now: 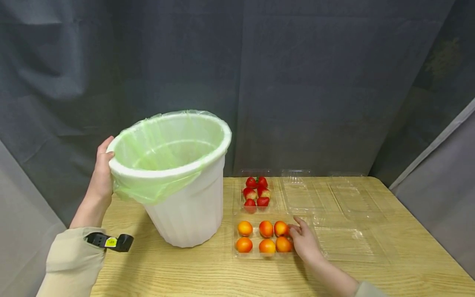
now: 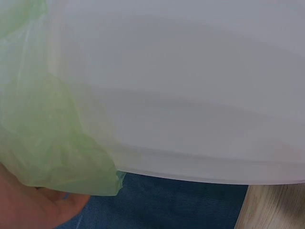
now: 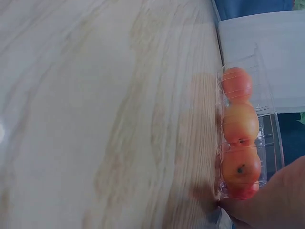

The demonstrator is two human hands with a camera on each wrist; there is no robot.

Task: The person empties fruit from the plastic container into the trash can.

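Note:
My left hand (image 1: 101,171) grips the rim of a white bin (image 1: 185,206) lined with a green bag (image 1: 163,144); the bin leans toward me with its base on the table. In the left wrist view, the bin wall (image 2: 190,95) and bag (image 2: 47,143) fill the frame above my palm (image 2: 33,205). My right hand (image 1: 302,241) pinches the right edge of a clear tray (image 1: 237,255) holding several orange fruits (image 1: 266,229). In the right wrist view, the fruits (image 3: 240,124) sit in a row beside my hand (image 3: 279,200).
A second clear tray with several strawberries (image 1: 257,192) lies behind the orange fruits. Open clear lids (image 1: 334,198) spread over the right half of the wooden table (image 1: 185,272). Dark curtains hang behind, and a small black device (image 1: 111,241) sits on my left sleeve.

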